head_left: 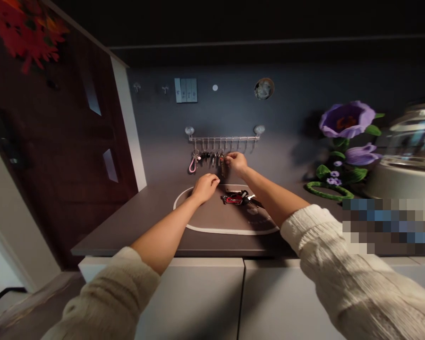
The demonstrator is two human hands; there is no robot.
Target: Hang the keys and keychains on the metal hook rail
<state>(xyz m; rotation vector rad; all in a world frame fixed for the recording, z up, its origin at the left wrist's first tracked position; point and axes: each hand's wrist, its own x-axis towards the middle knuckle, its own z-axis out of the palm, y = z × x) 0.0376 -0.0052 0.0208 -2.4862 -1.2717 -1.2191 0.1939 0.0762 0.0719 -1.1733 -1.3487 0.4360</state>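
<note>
A clear hook rail (226, 139) is fixed to the dark wall by round suction mounts. Several keys (213, 158) hang in a row on its left hooks, with a pink strap (192, 165) at the left end. My right hand (236, 163) is at the right end of this row, its fingertips closed on a bunch of keys (222, 163) just under the rail. Below the row, my left hand (206, 187) hovers over the mat with its fingers curled together; whatever may be in them is hidden. Red and black keys (236, 197) lie on the mat beside it.
The grey mat with a white rim (233, 231) lies on the dark counter (127, 222). Purple flowers (347, 123) and a glass-topped white vessel (407, 160) stand at the right. A switch panel (186, 90) is on the wall. A dark red door (71, 141) is at the left.
</note>
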